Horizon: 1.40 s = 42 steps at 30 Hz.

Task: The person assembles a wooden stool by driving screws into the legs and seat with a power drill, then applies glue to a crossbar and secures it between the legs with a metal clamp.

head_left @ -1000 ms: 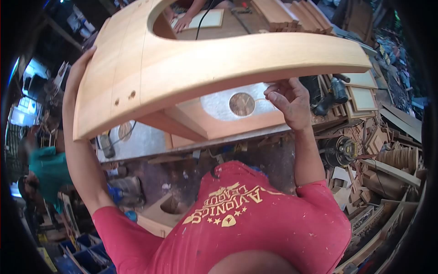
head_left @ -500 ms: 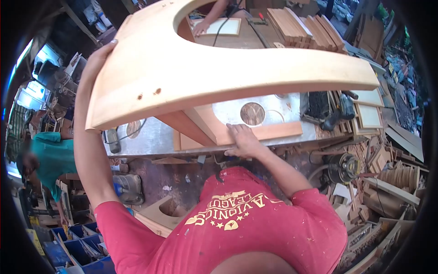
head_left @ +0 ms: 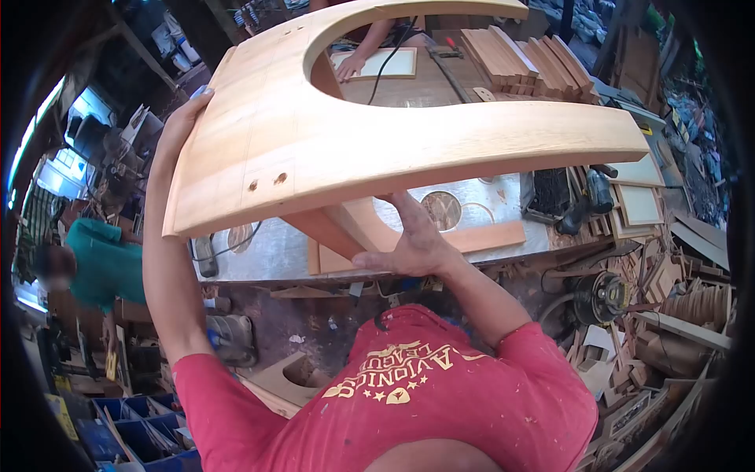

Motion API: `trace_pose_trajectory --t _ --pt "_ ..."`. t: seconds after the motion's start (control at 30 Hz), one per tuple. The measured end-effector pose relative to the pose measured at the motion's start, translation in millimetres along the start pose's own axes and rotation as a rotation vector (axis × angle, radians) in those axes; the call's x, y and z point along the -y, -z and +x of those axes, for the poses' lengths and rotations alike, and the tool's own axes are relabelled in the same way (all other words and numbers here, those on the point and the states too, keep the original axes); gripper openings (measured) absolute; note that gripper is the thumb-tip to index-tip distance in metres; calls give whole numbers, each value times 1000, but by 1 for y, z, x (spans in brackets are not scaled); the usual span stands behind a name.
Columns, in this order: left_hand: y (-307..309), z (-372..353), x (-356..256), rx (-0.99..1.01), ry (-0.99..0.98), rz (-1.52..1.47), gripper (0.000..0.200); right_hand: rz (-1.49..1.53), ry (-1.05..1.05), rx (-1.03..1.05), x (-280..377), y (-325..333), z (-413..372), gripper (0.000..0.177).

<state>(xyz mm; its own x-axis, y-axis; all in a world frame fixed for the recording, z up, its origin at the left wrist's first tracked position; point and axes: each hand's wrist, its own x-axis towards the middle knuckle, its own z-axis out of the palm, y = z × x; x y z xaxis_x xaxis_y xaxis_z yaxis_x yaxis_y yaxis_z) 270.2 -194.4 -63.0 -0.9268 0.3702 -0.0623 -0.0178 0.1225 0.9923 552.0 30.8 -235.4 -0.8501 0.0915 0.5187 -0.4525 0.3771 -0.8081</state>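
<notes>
A large pale wooden frame point(head_left: 236, 149) with a U-shaped cutout and small paired holes tilts above the metal-topped bench. My left hand point(head_left: 187, 118) grips its left edge, the thumb on the upper face and the other fingers hidden beneath. Under the curved panel, a slanting wooden brace point(head_left: 330, 228) joins the frame's lower part. My right hand point(head_left: 417, 240) is wrapped about the brace's near end, its thumb along the near side and fingers reaching up behind. A lower wooden rail point(head_left: 491, 236) extends rightward over the bench.
The metal bench top point(head_left: 275, 252) has round cutouts. A power tool point(head_left: 598, 193) and a dark tray point(head_left: 548, 193) lie to the right. Stacked wood strips point(head_left: 503, 59) sit beyond, near another person's hand point(head_left: 350, 67). A person in green point(head_left: 106, 259) is at left.
My right hand has moved from the lower rail up and left to the slanting brace, its fingers now going behind. The frame has shifted slightly, showing more of its far arm.
</notes>
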Motion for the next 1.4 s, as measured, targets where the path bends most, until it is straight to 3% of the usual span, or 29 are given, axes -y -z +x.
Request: trace_pose_trajectory --t 0.07,0.17,0.2,0.3,0.37,0.53,0.7,0.73,0.77,0.87,1.13,1.2,1.23,1.27,1.3,1.33,1.4 --pt "4 -1 8 32 30 -71 41 41 167 -71 23 -5 5 89" --pt "7 1 14 87 48 -193 42 -187 353 -123 51 -10 6 71" --pt "3 -1 14 99 53 -218 42 -151 467 -168 56 -15 5 53" --pt "12 0 17 168 61 -261 42 -328 761 -112 86 2 2 46" --pt "5 -10 13 172 65 -244 43 -558 842 -156 113 17 17 44" --pt "13 6 26 203 13 -240 46 -1026 615 63 159 34 55 69" --pt "17 12 34 303 -5 -332 50 -1261 428 314 168 26 86 89" --pt "17 12 37 280 -23 -317 53 -1291 293 417 177 24 91 94" --pt "17 11 39 290 -38 -317 55 -1281 327 424 176 26 94 85" --pt "17 13 46 314 -73 -326 55 -1326 190 477 186 23 100 89" --pt "30 21 79 321 -250 -406 46 -1235 101 466 187 6 109 88" --pt "35 20 103 237 -379 -426 45 -1267 85 443 186 2 110 87" --pt "39 1 110 -31 -203 -305 53 -1282 74 428 185 1 110 86" --pt "43 21 156 28 -325 -379 67 -1259 32 424 185 -1 110 86" --pt "48 17 191 -45 -386 -316 71 -1266 30 430 186 -2 110 87" --pt "44 2 217 -197 -176 -341 71 -1272 27 434 186 -3 111 87" --pt "44 -26 273 -287 53 -200 73 -1291 27 438 187 -4 111 88"
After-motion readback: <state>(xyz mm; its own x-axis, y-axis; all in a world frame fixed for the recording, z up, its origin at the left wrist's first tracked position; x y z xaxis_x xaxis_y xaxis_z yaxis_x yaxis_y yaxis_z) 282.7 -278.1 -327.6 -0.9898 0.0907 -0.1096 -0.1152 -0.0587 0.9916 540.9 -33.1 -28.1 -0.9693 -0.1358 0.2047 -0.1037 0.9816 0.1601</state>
